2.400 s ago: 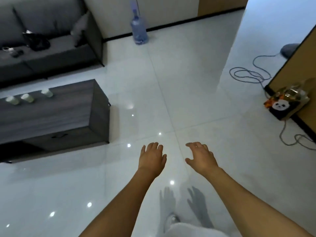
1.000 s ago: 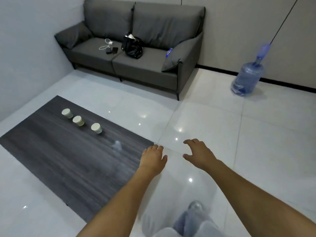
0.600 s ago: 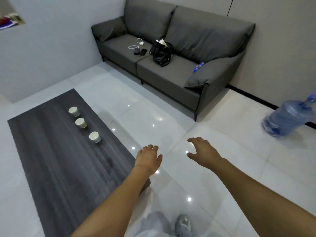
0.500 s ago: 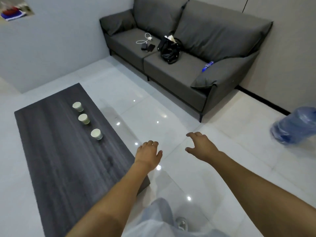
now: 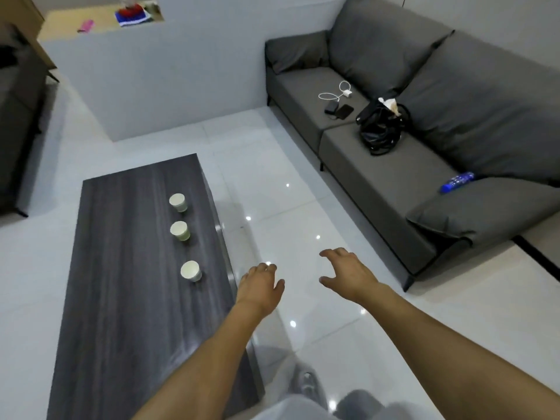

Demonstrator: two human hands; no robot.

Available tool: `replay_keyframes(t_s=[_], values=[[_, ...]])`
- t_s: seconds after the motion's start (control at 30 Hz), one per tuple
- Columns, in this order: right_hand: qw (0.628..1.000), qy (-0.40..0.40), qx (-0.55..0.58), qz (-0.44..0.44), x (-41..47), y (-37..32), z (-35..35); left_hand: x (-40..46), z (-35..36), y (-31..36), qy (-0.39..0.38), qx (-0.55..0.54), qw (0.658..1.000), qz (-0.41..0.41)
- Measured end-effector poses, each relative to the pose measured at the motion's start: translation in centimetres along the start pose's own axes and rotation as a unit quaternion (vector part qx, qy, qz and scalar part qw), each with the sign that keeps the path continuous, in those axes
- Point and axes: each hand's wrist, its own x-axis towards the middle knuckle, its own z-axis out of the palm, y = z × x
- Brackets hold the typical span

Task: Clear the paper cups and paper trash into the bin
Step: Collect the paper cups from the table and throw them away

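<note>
Three pale paper cups stand upright in a row on the dark wooden coffee table (image 5: 121, 268): the near cup (image 5: 191, 271), the middle cup (image 5: 180, 231) and the far cup (image 5: 178, 202). My left hand (image 5: 261, 286) hovers palm down just past the table's right edge, to the right of the near cup, fingers relaxed and empty. My right hand (image 5: 348, 274) is stretched out over the floor, fingers spread, holding nothing. No bin is in view.
A grey sofa (image 5: 424, 140) runs along the right, carrying a black bag (image 5: 381, 128), a phone and charger cable (image 5: 339, 104) and a blue bottle (image 5: 457, 182). Glossy white tile floor (image 5: 288, 207) lies between table and sofa. A low white wall (image 5: 151, 80) stands behind.
The view has swung left and closer to the table, so the cups are now nearer my left hand. Both hands stay outstretched and empty.
</note>
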Motion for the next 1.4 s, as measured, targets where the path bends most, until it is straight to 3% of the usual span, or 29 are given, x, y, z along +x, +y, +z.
replay_keyframes(t_s=[0.27,0.5,0.73,0.9,1.17,1.4], values=[[0.992,-0.06,-0.033,-0.106,13.5,-4.2,-3.5,7.2,-3.6,-3.9,0.026,-0.059,0.991,-0.12],[0.966,-0.112,-0.083,-0.218,27.2,-10.3,-6.2,14.2,-6.5,-8.2,0.049,-0.105,0.958,-0.261],[0.915,-0.179,-0.144,-0.331,36.0,-19.9,-5.8,15.8,-8.2,-12.9,0.075,-0.183,0.895,-0.4],[0.867,-0.234,-0.196,-0.394,40.0,-27.5,-2.2,16.0,-7.9,-17.3,0.088,-0.232,0.831,-0.498],[0.812,-0.289,-0.256,-0.438,45.3,-36.2,3.5,18.2,-6.4,-24.9,0.051,-0.295,0.776,-0.555],[0.767,-0.324,-0.326,-0.448,49.2,-40.0,7.2,19.9,-4.7,-27.7,0.035,-0.339,0.73,-0.592]])
